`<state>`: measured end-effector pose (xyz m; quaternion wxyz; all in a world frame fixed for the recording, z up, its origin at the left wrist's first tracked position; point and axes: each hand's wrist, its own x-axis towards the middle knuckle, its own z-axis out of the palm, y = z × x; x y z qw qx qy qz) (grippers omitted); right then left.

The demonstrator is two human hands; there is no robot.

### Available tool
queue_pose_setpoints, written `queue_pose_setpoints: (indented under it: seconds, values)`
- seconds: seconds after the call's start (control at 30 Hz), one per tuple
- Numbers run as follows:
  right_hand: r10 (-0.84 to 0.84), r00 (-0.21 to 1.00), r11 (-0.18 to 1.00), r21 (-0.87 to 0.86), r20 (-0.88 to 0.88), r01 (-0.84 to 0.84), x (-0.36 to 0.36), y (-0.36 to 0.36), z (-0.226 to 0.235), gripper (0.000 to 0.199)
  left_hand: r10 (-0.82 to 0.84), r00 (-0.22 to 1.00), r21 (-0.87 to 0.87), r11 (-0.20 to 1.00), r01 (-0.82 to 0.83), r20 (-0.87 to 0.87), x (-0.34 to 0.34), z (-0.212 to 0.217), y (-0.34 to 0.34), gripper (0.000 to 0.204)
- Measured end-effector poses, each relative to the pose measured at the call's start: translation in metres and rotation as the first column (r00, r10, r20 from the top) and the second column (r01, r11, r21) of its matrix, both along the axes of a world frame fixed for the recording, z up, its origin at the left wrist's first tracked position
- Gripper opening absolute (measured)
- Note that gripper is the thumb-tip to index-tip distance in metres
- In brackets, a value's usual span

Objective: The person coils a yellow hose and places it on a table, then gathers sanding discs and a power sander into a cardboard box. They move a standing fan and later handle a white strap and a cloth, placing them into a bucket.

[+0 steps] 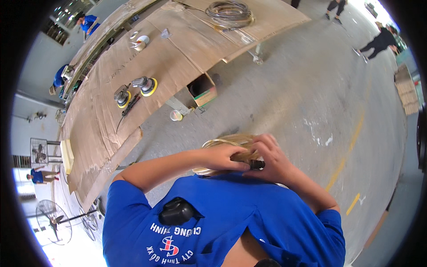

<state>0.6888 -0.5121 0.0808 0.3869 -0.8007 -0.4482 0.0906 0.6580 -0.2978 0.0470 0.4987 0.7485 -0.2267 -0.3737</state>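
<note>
i am gripping a coil of clear hose (227,141), out past the near edge of the cardboard-topped table (178,44).
my left hand (222,156) is curling round the coil, thumb and fingers pressing on it; my right hand (273,155) is bending its fingers over the coil's other side, by a dark end piece (256,164), but i cannot tell whether its hidden fingertips are pinching that piece. on the table, two yellow-rimmed sanders (147,86) are sitting beside a slim black tool (131,104), and another hose coil (229,14) is lying at the far end; an open box (203,89) is standing below its near edge.
</note>
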Motion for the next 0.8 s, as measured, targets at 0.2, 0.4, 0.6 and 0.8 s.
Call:
queue_pose_setpoints:
  seconds: [0.2, 0.4, 0.6, 0.8]
  values:
    - [0.001, 0.988, 0.995, -0.096, -0.156, -0.016, 0.087, 0.027, -0.036, 0.061, -0.107, 0.994, 0.037, 0.994, 0.106, 0.023, 0.090, 0.000, 0.010, 0.058]
    - [0.117, 0.590, 0.829, -0.248, -0.799, -0.500, 0.215, 0.045, -0.034, 0.059, -0.155, 0.977, -0.002, 0.988, 0.157, 0.147, 0.198, 0.000, 0.054, 0.064]
    - [0.078, 0.723, 0.929, -0.214, -0.686, -0.303, 0.298, 0.078, -0.012, 0.049, 0.021, 0.945, 0.122, 0.990, -0.064, 0.326, 0.265, -0.003, 0.150, 0.089]
    - [0.213, 0.933, 0.926, -0.246, -0.290, -0.287, 0.387, 0.096, 0.101, 0.044, 0.378, 0.703, -0.292, 0.924, -0.246, 0.603, 0.345, 0.027, 0.144, 0.080]
